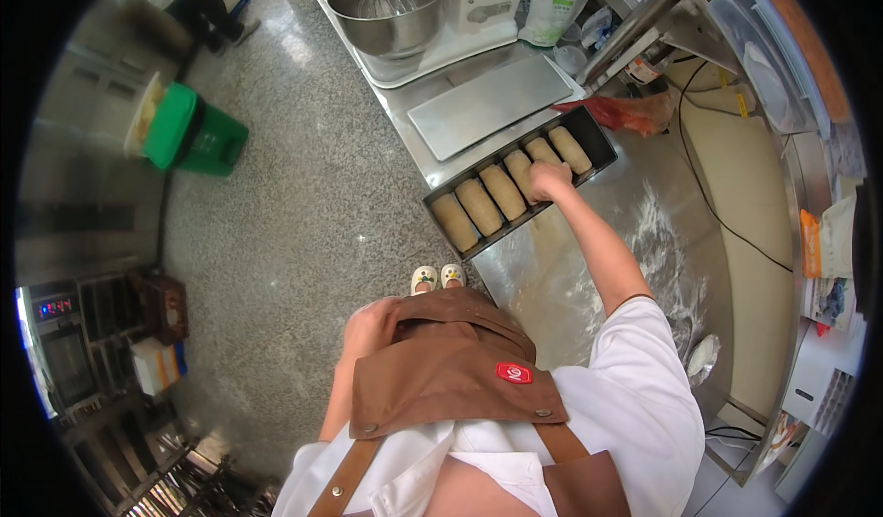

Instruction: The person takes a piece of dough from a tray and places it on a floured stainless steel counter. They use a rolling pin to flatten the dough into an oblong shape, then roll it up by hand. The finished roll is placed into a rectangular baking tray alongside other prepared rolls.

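Several rolled pieces of dough (502, 192) lie side by side in a long dark metal baking tin (521, 230) on the corner of the steel worktable. My right hand (550, 182) reaches into the tin near its right part, over the dough pieces; its fingertips are partly hidden, so whether it grips one is unclear. My left hand (376, 324) is at the side of my brown apron (441, 379), its fingers partly hidden by the cloth. A flat metal lid (491, 106) lies just beyond the tin.
Behind the lid stands a mixer bowl (390, 10) with a whisk inside, on a white base. White flour (655, 255) is spread on the steel worktable (586, 275). A red plastic bag (621, 113) lies past the tin. A green bin (196, 130) stands on the floor; a person's legs (210, 17) show farther off.
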### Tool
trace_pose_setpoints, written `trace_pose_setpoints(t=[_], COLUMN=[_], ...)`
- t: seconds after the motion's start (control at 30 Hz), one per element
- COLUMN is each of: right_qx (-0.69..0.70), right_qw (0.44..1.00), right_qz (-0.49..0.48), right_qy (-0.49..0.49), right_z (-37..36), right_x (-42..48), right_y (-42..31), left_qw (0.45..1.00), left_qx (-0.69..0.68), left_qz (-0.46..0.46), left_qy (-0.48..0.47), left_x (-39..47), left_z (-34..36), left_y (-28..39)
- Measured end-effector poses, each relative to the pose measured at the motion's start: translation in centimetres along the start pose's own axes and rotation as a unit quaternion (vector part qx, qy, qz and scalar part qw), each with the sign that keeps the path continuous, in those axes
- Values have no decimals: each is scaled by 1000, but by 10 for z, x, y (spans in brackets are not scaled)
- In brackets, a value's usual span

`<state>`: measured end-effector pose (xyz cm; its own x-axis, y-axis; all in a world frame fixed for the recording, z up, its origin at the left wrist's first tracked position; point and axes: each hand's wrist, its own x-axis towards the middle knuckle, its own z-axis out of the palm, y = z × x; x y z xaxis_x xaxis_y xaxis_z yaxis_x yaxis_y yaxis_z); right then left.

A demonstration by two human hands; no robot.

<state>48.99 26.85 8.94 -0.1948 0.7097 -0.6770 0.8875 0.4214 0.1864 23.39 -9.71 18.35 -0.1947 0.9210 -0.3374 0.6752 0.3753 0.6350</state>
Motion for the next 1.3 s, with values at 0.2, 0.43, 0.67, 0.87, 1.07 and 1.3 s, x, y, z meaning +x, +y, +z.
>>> trace_pose_setpoints(t=[0.2,0.43,0.67,0.87,1.07,1.3], right_qx=[12,25,178,256,485,596], right_qw=[999,998,975,921,780,732], right_qz=[5,15,-14,-36,-141,-43], right_qy=[51,56,133,291,370,328], right_z=[4,-11,40,3,17,60], right_x=[-6,-26,14,-39,-93,-148], right_y=[2,-5,6,7,6,17], left_qw=[1000,1000,999,973,976,947], left_qx=[7,-4,13,-225,-195,-290], left_qz=[-23,-28,41,14,17,-139], left_qy=[-15,-11,-20,-56,99,-22], left_x=[-2,-3,22,131,298,379], left_z=[1,0,-1,-8,37,71], left_y=[-6,-6,-10,-17,-33,-34])
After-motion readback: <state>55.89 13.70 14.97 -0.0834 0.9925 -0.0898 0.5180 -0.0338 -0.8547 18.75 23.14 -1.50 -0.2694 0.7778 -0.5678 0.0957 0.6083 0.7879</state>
